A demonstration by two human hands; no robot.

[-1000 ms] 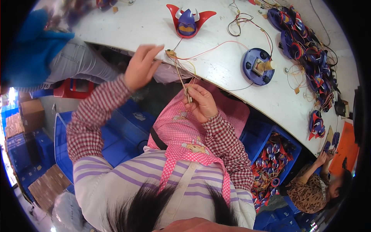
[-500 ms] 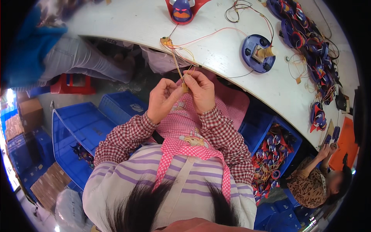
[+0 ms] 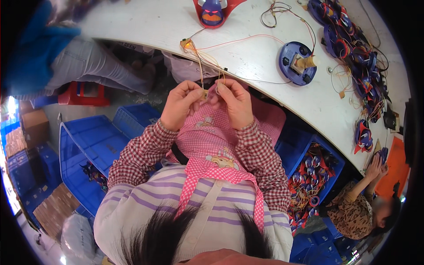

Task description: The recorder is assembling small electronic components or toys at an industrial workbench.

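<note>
My left hand (image 3: 183, 104) is closed in a pinch on a small tan circuit board (image 3: 204, 94), held over my lap just off the table's edge. Beside it, my right hand (image 3: 235, 100) pinches a thin yellow wire (image 3: 223, 76) between thumb and fingers. Thin wires run up from both hands to another little board (image 3: 187, 46), which lies at the table edge with an orange light glowing on it. From there a red wire leads right toward a round purple toy base (image 3: 297, 63). A purple toy head (image 3: 212, 12) in a red collar stands beyond.
Purple and red wired toy parts (image 3: 349, 39) are heaped along the right of the white table (image 3: 247, 48). Blue crates stand at both sides; the right crate (image 3: 329, 187) holds similar parts. A co-worker (image 3: 355, 212) sits at far right, another person's legs (image 3: 92, 64) show at left.
My hands have moved apart, the left one a little left and the right one slightly right. The light on the board at the table edge now glows orange.
</note>
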